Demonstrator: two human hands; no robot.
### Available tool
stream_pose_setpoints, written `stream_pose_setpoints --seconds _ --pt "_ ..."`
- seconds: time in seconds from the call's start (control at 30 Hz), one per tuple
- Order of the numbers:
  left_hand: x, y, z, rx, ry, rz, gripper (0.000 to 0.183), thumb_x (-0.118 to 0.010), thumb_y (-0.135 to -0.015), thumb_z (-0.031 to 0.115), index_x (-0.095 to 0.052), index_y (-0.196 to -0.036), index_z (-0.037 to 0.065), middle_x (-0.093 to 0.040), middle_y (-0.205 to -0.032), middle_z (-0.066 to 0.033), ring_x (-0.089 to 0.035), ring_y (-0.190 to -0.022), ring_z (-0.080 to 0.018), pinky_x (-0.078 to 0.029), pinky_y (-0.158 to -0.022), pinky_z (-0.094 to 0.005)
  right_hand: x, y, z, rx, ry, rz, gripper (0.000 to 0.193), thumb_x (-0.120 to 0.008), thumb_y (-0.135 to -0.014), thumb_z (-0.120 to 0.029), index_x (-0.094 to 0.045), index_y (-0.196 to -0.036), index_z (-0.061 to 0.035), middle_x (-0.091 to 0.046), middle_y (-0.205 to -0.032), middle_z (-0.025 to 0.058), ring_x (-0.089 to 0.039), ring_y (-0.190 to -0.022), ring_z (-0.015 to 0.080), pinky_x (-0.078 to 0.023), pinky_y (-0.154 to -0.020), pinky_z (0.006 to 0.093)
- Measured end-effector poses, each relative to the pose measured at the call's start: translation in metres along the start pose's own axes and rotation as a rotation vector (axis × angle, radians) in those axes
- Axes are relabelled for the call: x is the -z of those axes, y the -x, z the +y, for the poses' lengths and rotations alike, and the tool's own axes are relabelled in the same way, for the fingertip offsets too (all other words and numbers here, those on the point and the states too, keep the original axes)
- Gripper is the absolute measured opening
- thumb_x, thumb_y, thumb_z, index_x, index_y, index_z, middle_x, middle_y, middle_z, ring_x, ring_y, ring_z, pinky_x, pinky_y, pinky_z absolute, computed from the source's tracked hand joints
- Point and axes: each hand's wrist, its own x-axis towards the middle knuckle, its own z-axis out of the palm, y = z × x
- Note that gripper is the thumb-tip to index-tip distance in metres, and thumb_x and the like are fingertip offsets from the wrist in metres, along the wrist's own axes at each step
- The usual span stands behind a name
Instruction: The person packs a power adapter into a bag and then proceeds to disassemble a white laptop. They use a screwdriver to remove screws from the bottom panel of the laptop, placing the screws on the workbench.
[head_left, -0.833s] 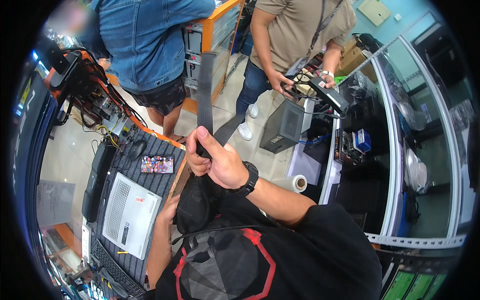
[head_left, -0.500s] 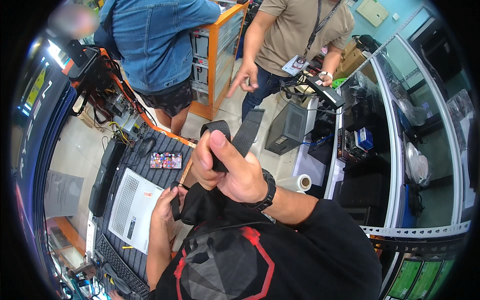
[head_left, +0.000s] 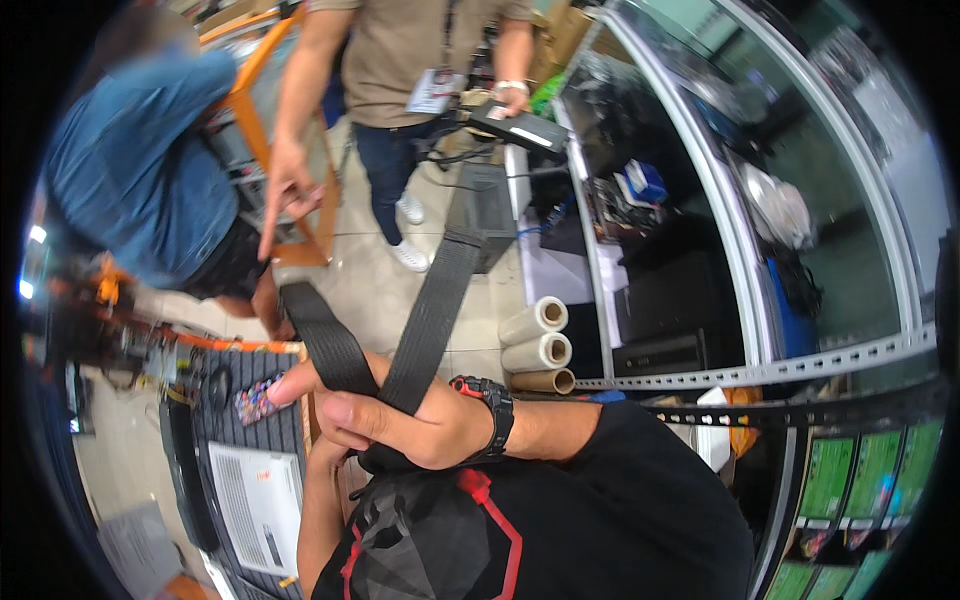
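Observation:
In front of my chest, my right hand [head_left: 425,425] is closed on a black webbing strap [head_left: 440,310]. One length of the strap sticks up past the thumb, and another length loops out by the fingers. A black digital watch sits on my right wrist. My left hand [head_left: 327,452] lies just behind and below the right one. Its fingers are hidden, so what it grips cannot be made out.
To my left, a silver laptop [head_left: 258,500] and a phone [head_left: 258,398] lie on a striped mat. A co-worker [head_left: 400,60] ahead holds a black box [head_left: 520,128] and points down. Another person in denim [head_left: 150,180] stands left. Plastic wrap rolls [head_left: 535,320] and glass shelves are right.
My view has swung to the right. My right hand has turned and come lower, and the strap's two lengths now spread apart. The left hand has slipped mostly out of sight behind it.

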Motion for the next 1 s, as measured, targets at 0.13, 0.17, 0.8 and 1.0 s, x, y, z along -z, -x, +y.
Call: stream_pose_setpoints --seconds 0.13,0.17,0.8,1.0 --pt "-0.024 -0.03 0.005 0.132 -0.154 -0.173 0.037 -0.061 -0.102 0.03 -0.066 -0.123 0.0 -0.069 -0.12 -0.005 -0.064 -0.108 -0.0136 -0.048 -0.097 -0.0284 0.027 0.038 -0.02 0.048 0.119 0.266 0.038 -0.047 -0.108 -0.023 -0.051 -0.141 -0.0019 -0.054 -0.092 -0.0003 -0.05 -0.083 0.0081 -0.043 -0.081 0.028" --pt "-0.028 -0.036 0.007 0.156 -0.188 -0.225 0.037 -0.061 -0.102 0.029 -0.066 -0.124 -0.001 -0.069 -0.121 -0.0049 -0.064 -0.108 -0.0135 -0.048 -0.098 -0.0284 0.033 0.048 -0.023 0.067 0.097 0.343 0.039 -0.048 -0.108 -0.024 -0.049 -0.142 -0.0028 -0.053 -0.088 -0.0013 -0.05 -0.079 0.0071 -0.043 -0.076 0.0262" --pt "-0.032 -0.055 0.025 0.132 -0.362 -0.389 0.032 -0.067 -0.099 0.034 -0.07 -0.108 0.004 -0.071 -0.1 0.0004 -0.063 -0.088 -0.0093 -0.05 -0.082 -0.0259 0.015 0.085 -0.035 0.16 0.181 0.296 0.05 -0.042 -0.109 -0.042 -0.054 -0.135 -0.0017 -0.06 -0.101 0.0054 -0.056 -0.089 0.0105 -0.047 -0.079 0.0278" --pt "-0.019 -0.049 0.019 0.142 -0.326 -0.252 0.032 -0.067 -0.099 0.034 -0.07 -0.108 0.004 -0.071 -0.1 0.0001 -0.063 -0.088 -0.0095 -0.05 -0.082 -0.0262 0.022 0.075 -0.017 0.154 0.074 0.212 0.051 -0.041 -0.109 -0.038 -0.054 -0.136 0.0039 -0.063 -0.117 0.0147 -0.064 -0.109 0.0218 -0.052 -0.092 0.035"
